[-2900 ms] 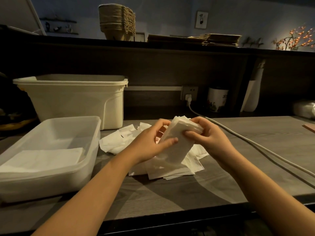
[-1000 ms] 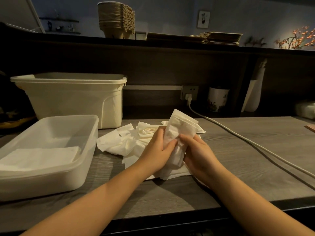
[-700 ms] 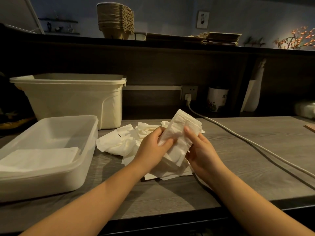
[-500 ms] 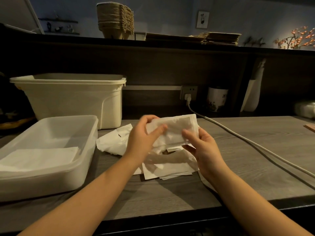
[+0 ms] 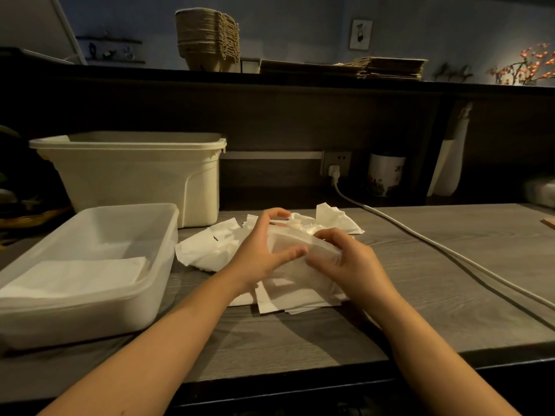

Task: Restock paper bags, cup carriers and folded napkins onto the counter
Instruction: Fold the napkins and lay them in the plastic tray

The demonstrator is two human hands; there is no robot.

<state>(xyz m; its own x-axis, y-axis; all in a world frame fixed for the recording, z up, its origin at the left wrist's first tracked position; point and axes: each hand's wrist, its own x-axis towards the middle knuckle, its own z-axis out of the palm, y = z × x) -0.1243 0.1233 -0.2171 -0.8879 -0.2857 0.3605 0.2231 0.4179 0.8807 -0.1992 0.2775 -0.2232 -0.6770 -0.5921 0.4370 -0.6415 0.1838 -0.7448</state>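
1. Held item. A bundle of white napkins [image 5: 286, 239] sits at the centre of the view, just above the grey worktop [image 5: 450, 280]. The bundle is thin, pale and slightly translucent. Its long edge runs from 10 o'clock to 4 o'clock, and its outline is softened by blur.

2. Left hand [image 5: 261, 250]. The fingers curl over the far edge of the bundle. The thumb lies across its near face. The hand grips the bundle.

3. Right hand [image 5: 353, 262]. The fingers curl over the bundle's right end and clasp it.

4. Loose napkins [image 5: 210, 250]. A crumpled, overlapping heap lies on the worktop under and around the hands. It spreads towards 9 o'clock, 1 o'clock and 6 o'clock, with flat sheets at the near edge.

5. Clear tub [image 5: 90, 310]. It is at 9 o'clock of the heap, just beside it. A flat folded stack [image 5: 81, 274] of white napkins lies on its floor.

6. Cream bin [image 5: 135, 175]. It stands at 10 o'clock, behind the tub.

7. Upper shelf. Nested cup carriers [image 5: 207, 37] stand at 11 o'clock. Flat paper bags [image 5: 390, 69] lie at 1 o'clock.

8. White cable [image 5: 420, 235]. It crosses the worktop from 12 o'clock to 4 o'clock.
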